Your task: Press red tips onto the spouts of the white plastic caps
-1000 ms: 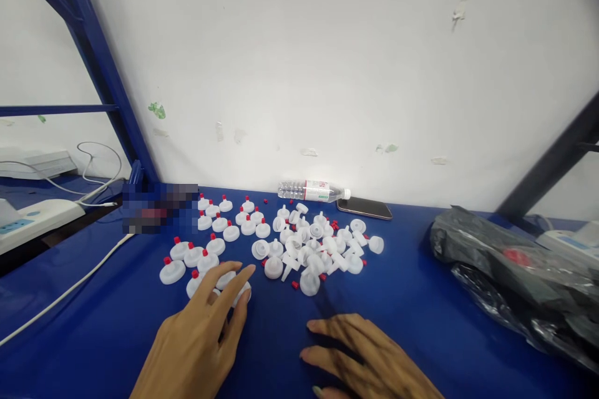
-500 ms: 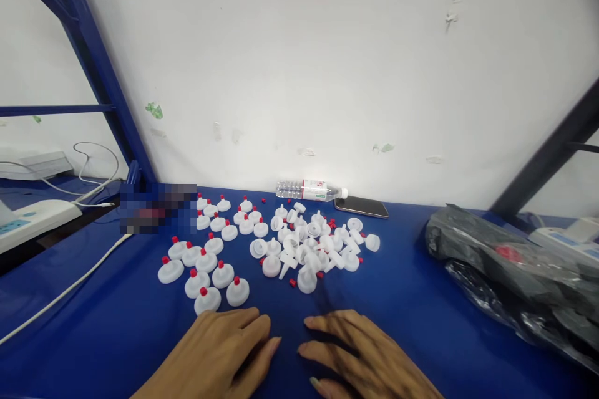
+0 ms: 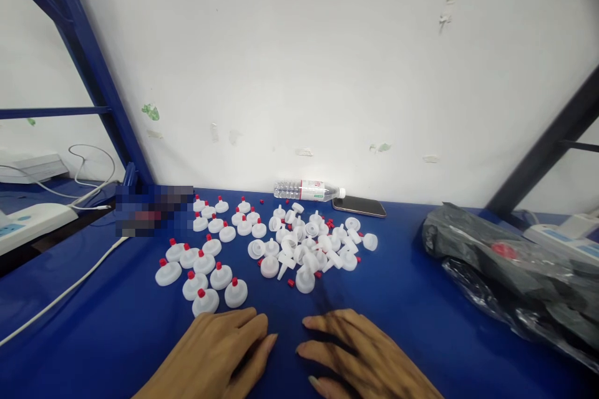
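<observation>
Both hands rest at the table's front edge, with a gap between them. My left hand [image 3: 219, 349] has its fingers bent down and its thumb apart, nothing visible in it; the nearest thing is a white cap with a red tip [image 3: 205, 302]. My right hand [image 3: 358, 349] is open, fingers spread, holding nothing. Several red-tipped white caps stand upright at the left. Beyond the hands, in the middle, lies a loose pile of white nozzle caps [image 3: 305, 279] without red tips, with small red pieces [image 3: 291, 283] scattered among them.
A plastic bottle [image 3: 311, 191] lies near the wall beside a dark phone [image 3: 359, 206]. Grey and clear plastic bags [image 3: 496, 262] cover the right side. A white cable [image 3: 70, 287] crosses the left side of the blue table [image 3: 116, 324]. Power strips [image 3: 37, 221] sit at the far left.
The camera view has shifted very slightly. Both hands keep nearly the same pose, and the caps and red pieces have not moved on the table.
</observation>
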`<state>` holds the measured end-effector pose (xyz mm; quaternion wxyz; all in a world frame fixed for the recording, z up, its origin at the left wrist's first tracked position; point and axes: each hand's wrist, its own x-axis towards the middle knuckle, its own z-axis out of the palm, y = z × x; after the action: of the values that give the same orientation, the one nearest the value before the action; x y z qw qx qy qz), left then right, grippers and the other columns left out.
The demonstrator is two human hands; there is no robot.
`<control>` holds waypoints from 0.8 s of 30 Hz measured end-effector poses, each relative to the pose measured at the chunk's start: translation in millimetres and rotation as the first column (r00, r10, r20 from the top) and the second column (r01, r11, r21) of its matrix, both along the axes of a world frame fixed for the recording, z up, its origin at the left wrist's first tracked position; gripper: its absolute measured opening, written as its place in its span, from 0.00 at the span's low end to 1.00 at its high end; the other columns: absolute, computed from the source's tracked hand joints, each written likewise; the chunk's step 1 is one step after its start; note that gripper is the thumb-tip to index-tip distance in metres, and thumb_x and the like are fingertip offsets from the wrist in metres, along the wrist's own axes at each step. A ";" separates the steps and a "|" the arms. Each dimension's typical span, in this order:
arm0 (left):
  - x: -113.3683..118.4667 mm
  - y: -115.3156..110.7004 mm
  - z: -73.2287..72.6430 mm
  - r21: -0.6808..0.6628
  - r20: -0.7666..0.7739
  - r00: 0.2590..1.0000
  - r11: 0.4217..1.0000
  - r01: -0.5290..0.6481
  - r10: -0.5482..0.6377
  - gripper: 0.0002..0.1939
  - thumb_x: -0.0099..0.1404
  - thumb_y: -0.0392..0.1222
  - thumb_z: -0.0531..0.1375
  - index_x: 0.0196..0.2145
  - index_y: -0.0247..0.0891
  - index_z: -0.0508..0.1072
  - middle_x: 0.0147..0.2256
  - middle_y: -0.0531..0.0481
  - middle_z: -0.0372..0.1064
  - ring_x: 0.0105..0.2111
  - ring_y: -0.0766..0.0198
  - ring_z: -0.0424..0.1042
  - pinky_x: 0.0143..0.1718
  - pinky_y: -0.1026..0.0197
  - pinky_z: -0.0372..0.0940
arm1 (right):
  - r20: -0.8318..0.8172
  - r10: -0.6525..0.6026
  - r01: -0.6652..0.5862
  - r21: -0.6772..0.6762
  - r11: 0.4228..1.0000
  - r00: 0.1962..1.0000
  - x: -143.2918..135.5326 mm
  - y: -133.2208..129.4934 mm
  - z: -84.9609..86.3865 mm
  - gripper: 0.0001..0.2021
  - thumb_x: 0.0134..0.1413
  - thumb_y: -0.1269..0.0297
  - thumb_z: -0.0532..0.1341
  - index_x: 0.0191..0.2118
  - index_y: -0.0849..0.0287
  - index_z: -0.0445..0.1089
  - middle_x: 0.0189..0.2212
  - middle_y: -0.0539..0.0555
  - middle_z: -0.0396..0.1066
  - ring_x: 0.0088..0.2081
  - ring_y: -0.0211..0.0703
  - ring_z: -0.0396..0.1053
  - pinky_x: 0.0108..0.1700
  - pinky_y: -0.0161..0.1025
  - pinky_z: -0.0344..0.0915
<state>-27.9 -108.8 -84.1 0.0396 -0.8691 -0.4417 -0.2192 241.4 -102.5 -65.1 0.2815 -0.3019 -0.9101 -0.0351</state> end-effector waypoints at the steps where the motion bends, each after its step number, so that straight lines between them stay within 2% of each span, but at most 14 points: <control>1: -0.1 0.5 -0.7 -0.007 0.013 1.000 1.000 0.002 -0.002 0.12 0.77 0.43 0.51 0.45 0.45 0.75 0.38 0.53 0.79 0.36 0.63 0.79 0.38 0.63 0.72 | 0.000 -0.002 0.002 -0.003 1.000 1.000 0.0 -0.1 0.1 0.10 0.68 0.56 0.62 0.52 0.47 0.75 0.51 0.45 0.78 0.50 0.37 0.77 0.53 0.30 0.72; 6: 0.0 1.2 -0.2 -0.044 -0.001 1.000 0.999 -0.001 0.000 0.12 0.77 0.41 0.52 0.41 0.44 0.75 0.37 0.53 0.78 0.35 0.64 0.79 0.36 0.65 0.71 | 0.002 0.004 -0.004 0.007 1.000 1.000 -0.5 0.1 -0.5 0.11 0.70 0.56 0.60 0.52 0.47 0.75 0.52 0.45 0.78 0.50 0.37 0.77 0.53 0.31 0.73; 14: -0.8 0.1 2.1 0.022 -0.040 0.999 1.000 0.004 -0.003 0.16 0.79 0.44 0.47 0.46 0.45 0.74 0.38 0.53 0.79 0.37 0.63 0.79 0.36 0.62 0.71 | 0.007 0.009 -0.009 0.009 1.000 1.000 0.5 1.8 -1.3 0.10 0.70 0.56 0.61 0.52 0.47 0.75 0.51 0.45 0.78 0.50 0.36 0.77 0.53 0.30 0.72; 19: -0.6 0.2 -0.2 -0.022 -0.034 0.999 1.000 -0.011 0.010 0.13 0.78 0.43 0.49 0.46 0.45 0.74 0.39 0.53 0.78 0.37 0.62 0.79 0.38 0.61 0.71 | 0.014 0.005 -0.005 0.002 1.000 1.000 0.1 2.0 -1.6 0.11 0.67 0.57 0.64 0.52 0.47 0.75 0.51 0.45 0.78 0.50 0.37 0.77 0.54 0.30 0.72; 24: 1.4 1.1 2.7 -0.090 -0.025 1.000 0.996 0.004 -0.007 0.15 0.78 0.43 0.48 0.40 0.44 0.73 0.35 0.53 0.77 0.33 0.65 0.77 0.35 0.64 0.69 | 0.019 0.007 -0.007 -0.005 1.000 1.000 0.7 1.5 -2.4 0.11 0.66 0.57 0.64 0.52 0.47 0.75 0.52 0.45 0.78 0.50 0.37 0.77 0.55 0.30 0.72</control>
<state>-26.5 -107.7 -81.4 0.0055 -0.8739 -0.4483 -0.1880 242.1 -101.0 -67.5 0.2722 -0.2990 -0.9140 -0.0348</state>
